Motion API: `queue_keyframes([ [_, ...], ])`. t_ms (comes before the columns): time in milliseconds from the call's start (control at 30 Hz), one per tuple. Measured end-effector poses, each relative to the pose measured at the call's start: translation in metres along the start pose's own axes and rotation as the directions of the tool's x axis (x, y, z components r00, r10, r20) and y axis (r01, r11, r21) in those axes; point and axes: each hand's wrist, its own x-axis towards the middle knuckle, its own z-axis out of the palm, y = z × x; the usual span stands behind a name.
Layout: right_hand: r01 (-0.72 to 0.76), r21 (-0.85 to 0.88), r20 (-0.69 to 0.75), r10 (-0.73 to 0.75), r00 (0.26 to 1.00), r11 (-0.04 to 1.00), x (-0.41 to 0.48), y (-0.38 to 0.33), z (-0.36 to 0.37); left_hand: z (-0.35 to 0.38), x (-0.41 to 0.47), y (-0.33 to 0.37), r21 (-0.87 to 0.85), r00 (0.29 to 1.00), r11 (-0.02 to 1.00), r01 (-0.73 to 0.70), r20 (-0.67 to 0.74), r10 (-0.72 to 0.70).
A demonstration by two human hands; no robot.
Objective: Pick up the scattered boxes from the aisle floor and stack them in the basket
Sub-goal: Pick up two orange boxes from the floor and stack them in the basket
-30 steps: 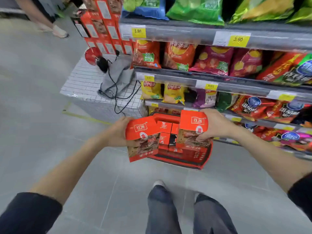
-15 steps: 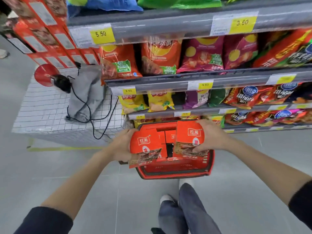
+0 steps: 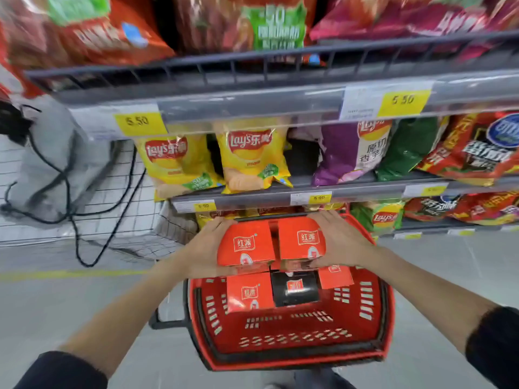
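Left hand (image 3: pixel 206 249) wraps the outer side of a red box (image 3: pixel 245 244), fingers on the far edge, thumb side hidden under it. Right hand (image 3: pixel 341 242) grips a second red box (image 3: pixel 302 240) the same way from its right side, fingertips curling onto the lower front edge. The two boxes sit side by side, nearly touching, held over the far half of the red basket (image 3: pixel 292 352). Whether they already rest on the boxes below cannot be told.

Below them in the basket: another red box (image 3: pixel 249 292), a black box (image 3: pixel 295 287) just beside it, and a corner of one more red box (image 3: pixel 335 276) on the right. Near half of the basket floor is bare.

Handling call: the boxes look like thin printed cardboard, light, stiff on edges, faces probably give under a hard squeeze. Glossy print, so likely a bit slick. One hand carries each with no visible strain, so low weight seems a fair guess. Best hold is across the short sides or edges, as now, not pressing the broad face. Flat faces should stack well if squared up with the row below.

Basket stands on the grey aisle floor (image 3: pixel 56 304), close to the snack shelf (image 3: pixel 252 197) stocked with yellow chip bags (image 3: pixel 250 158).
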Motion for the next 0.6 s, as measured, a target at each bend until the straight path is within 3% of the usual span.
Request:
queue_keyframes([
  [233, 0.043, 0.024, -0.102, -0.040, 0.994, 0.999, 0.030, 0.010, 0.039, 0.033, 0.024, -0.041, -0.008, 0.988, 0.995, -0.099, -0.123, 0.097],
  [367, 0.049, -0.043, -0.036, -0.051, 0.998, 0.998, 0.029, 0.006, 0.034, 0.034, 0.020, -0.034, 0.036, 0.990, 0.994, -0.101, -0.097, 0.104],
  [500, 0.035, -0.113, 0.097, -0.024, 0.995, 0.993, 0.019, -0.006, 0.014, 0.024, 0.007, -0.016, 0.176, 1.000, 0.984, 0.020, -0.022, -0.017],
  [600, 0.042, -0.112, 0.112, -0.029, 0.993, 0.993, 0.003, -0.019, -0.017, 0.000, -0.005, 0.010, 0.156, 0.997, 0.984, 0.083, -0.026, -0.079],
])
